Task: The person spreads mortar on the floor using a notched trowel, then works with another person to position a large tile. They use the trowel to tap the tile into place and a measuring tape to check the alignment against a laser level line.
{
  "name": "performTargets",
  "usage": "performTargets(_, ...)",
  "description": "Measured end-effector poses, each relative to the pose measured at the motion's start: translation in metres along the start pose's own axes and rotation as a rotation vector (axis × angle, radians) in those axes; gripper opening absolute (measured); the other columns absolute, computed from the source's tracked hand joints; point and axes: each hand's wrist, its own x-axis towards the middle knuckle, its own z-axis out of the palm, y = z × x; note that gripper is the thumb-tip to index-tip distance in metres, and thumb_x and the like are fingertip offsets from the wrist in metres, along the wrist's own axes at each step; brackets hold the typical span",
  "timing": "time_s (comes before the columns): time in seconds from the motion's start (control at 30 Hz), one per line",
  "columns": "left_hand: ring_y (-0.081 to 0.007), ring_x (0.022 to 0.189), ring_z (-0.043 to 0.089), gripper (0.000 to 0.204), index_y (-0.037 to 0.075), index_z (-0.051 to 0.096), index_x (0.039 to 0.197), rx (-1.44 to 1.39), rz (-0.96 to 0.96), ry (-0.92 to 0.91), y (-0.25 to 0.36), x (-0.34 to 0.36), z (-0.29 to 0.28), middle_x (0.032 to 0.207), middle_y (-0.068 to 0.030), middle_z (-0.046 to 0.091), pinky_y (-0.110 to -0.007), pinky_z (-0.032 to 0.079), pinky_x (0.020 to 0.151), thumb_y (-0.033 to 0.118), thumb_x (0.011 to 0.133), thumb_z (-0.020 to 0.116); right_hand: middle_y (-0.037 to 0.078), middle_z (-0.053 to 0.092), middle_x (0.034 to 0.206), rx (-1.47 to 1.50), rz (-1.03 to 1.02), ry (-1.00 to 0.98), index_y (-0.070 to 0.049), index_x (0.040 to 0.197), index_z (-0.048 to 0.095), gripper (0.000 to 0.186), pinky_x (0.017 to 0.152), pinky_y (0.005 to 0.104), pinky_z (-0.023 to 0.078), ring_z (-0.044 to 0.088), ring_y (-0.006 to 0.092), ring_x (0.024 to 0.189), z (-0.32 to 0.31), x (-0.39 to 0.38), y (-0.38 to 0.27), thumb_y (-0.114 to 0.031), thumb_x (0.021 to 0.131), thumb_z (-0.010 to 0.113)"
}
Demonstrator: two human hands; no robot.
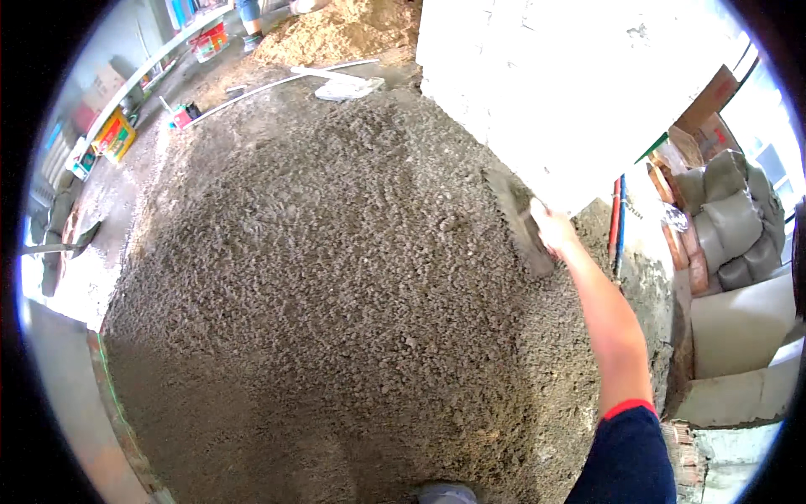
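Dark sleeve (628, 460) | right hand (554, 232) gripping | trowel (515, 220) just left, on mortar (336, 260)

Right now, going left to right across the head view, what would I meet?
Shovel, yellow bucket, red bucket, sand heap, trowel in the right hand's grip, red pipe, blue pipe, grey sacks.
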Motion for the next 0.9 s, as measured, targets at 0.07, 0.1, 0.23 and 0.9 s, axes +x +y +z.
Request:
performTargets(0.07, -0.0404, 0.135, 0.024, 0.072, 0.01, 0.028, 0.144, -0.309, -0.062, -0.065, -0.033, -0.001, -0.005, 0.147, -0.0228, 0.025, -0.056, 0.037, 0.095, 0.058, 0.091, 0.039, -0.003, 0.038, 0.046, -0.027, -0.03, -0.131, -0.007, 0.085, 0.058, 0.05, 0.034, 0.027, 0.027, 0.034, 0.0087, 0.035, 0.034, 0.015, -0.045, -0.056, 0.088, 0.05)
performTargets(0.1, -0.0381, 0.136, 0.019, 0.068, 0.013, 0.026, 0.145, -0.226, -0.079, -0.054, -0.048, -0.008, -0.007, 0.149, -0.0201, 0.02, -0.055, 0.037, 0.095, 0.055, 0.092, 0.039, -0.005, 0.038, 0.047, 0.054, 0.002, -0.208, -0.008, 0.09, 0.061, 0.051, 0.034, 0.0257, 0.027, 0.033, 0.0082, 0.035, 0.054, 0.014, -0.068, -0.057, 0.09, 0.047)
performTargets(0.23, -0.0315, 0.141, 0.003, 0.06, 0.023, 0.016, 0.148, -0.151, -0.059, 0.024, -0.078, -0.027, -0.001, 0.154, -0.0101, 0.002, -0.053, 0.036, 0.097, 0.047, 0.096, 0.035, -0.001, 0.047, 0.053, -0.082, -0.121, -0.563, -0.013, 0.101, 0.066, 0.057, 0.04, 0.0252, 0.037, 0.04, 0.0088, 0.044, 0.111, -0.055, -0.136, -0.061, 0.091, 0.036)
performTargets(0.9, -0.0338, 0.14, 0.008, 0.066, 0.01, 0.007, 0.148, -0.025, -0.033, -0.138, 0.083, 0.022, 0.034, 0.154, -0.0105, -0.002, -0.048, 0.014, 0.113, 0.039, 0.097, 0.037, 0.011, 0.061, 0.084, -0.576, -0.668, -0.542, -0.012, 0.101, 0.051, 0.029, 0.059, 0.0415, 0.054, 0.063, 0.0253, 0.068, 0.039, -0.266, 0.028, -0.036, 0.095, 0.037)
